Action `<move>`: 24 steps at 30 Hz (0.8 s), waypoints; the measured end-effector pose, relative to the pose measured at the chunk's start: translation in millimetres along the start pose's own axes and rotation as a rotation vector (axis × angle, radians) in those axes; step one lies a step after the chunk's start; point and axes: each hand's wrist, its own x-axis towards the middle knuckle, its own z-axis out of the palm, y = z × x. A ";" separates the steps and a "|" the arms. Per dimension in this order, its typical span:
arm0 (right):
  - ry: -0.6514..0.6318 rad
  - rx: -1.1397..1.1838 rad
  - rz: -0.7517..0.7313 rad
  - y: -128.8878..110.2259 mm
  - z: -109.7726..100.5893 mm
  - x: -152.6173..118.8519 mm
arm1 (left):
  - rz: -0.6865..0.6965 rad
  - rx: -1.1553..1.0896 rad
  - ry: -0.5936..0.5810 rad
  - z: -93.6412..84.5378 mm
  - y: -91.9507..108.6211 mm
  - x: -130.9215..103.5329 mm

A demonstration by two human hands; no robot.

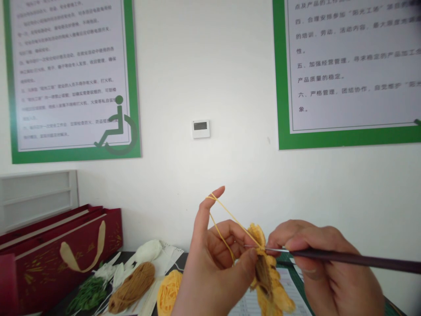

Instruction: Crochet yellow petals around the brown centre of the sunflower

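My left hand [219,263] pinches a yellow crocheted piece [274,285] between thumb and fingers. Its index finger points up, with yellow yarn [232,216] looped over it and running down to the piece. A crochet hook [345,257] with a dark handle and thin metal shaft is gripped in my right hand [329,263]. The shaft lies across the top of the piece, near the left thumb tip; whether its tip is through a stitch I cannot tell. Brownish yarn shows inside the piece, which hangs below my fingers.
A yellow yarn ball [169,292], a brown skein [133,287], green yarn [88,295] and white yarn [148,252] lie on the dark table at left. Dark red gift bags [85,254] stand beside them. Printed paper [292,292] lies under my hands. Behind is a white wall with green-framed posters [210,171].
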 end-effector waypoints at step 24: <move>0.287 -0.023 -0.473 35.6 33.4 -2.9 | 0.037 -0.140 0.124 6.1 -8.1 5.1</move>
